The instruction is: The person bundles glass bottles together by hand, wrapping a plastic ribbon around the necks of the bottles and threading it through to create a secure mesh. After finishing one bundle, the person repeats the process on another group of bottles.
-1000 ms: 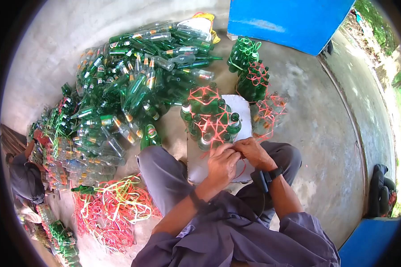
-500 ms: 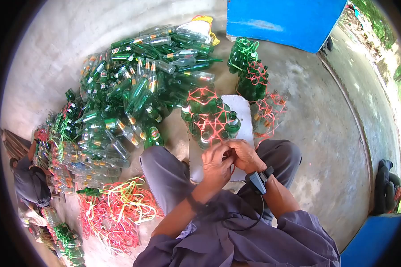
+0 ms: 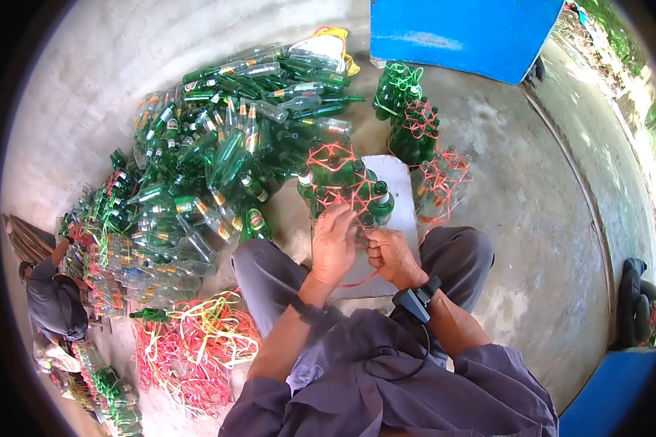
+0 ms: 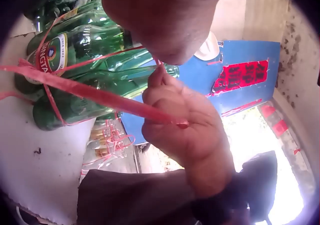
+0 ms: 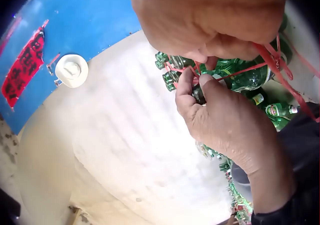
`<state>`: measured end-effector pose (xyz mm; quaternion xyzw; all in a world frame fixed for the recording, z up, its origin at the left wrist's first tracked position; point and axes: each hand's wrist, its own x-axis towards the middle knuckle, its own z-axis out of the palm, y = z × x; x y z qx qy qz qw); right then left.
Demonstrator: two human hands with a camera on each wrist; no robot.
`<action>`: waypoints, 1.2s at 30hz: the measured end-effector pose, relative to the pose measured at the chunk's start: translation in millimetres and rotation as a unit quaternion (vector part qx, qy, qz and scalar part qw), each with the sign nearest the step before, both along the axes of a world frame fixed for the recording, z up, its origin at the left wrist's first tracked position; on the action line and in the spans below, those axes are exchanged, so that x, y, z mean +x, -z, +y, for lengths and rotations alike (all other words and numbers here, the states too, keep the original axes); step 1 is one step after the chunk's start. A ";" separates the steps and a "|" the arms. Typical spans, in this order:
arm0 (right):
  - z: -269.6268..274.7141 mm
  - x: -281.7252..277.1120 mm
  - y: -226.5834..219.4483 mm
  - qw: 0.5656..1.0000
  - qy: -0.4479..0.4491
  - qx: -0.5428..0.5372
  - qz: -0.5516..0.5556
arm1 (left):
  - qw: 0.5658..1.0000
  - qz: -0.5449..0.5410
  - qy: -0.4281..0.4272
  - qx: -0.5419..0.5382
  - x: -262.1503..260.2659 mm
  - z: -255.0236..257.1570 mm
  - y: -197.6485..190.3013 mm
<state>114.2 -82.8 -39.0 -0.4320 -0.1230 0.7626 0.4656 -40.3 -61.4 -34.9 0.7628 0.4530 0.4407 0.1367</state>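
Observation:
A bundle of green bottles (image 3: 342, 175), laced around the necks with red strap (image 4: 95, 95), stands upright on a white board (image 3: 397, 175) between the person's knees. At the bundle's near edge, the left hand (image 3: 333, 247) pinches strap beside a bottle neck; thumb and finger meet there in the right wrist view (image 5: 225, 120). The right hand (image 3: 392, 255) is just to its right, fingers curled round the red strap, whose length crosses the left wrist view from that hand (image 4: 187, 125). A loop of strap hangs below both hands. The backs of the hands partly hide the strap crossings.
Loose bottles (image 3: 226, 146) lie heaped at the left, above a tangle of red and yellow-green straps (image 3: 197, 342). Other strapped bundles (image 3: 415, 131) stand beyond the board to the right. Another person (image 3: 55, 298) is at the far left. A blue panel (image 3: 459, 36) stands at the back.
The left hand has moved up over the bundle's near edge, and the right hand has shifted slightly left with its fingers more curled. The fingertips no longer meet as closely; a strap loop shows below.

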 end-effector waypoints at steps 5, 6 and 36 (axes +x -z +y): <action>-4.4 -8.6 -8.5 0.999 0.034 0.007 -0.038 | 0.999 -0.004 -0.036 0.032 2.5 6.2 12.4; -6.1 -9.6 -6.5 0.998 0.035 0.010 -0.043 | 0.999 -0.021 -0.036 0.028 2.3 7.0 12.8; 2.4 -13.4 -25.8 0.792 -0.018 0.357 -0.495 | 0.998 -0.057 0.012 0.035 -2.8 8.8 0.6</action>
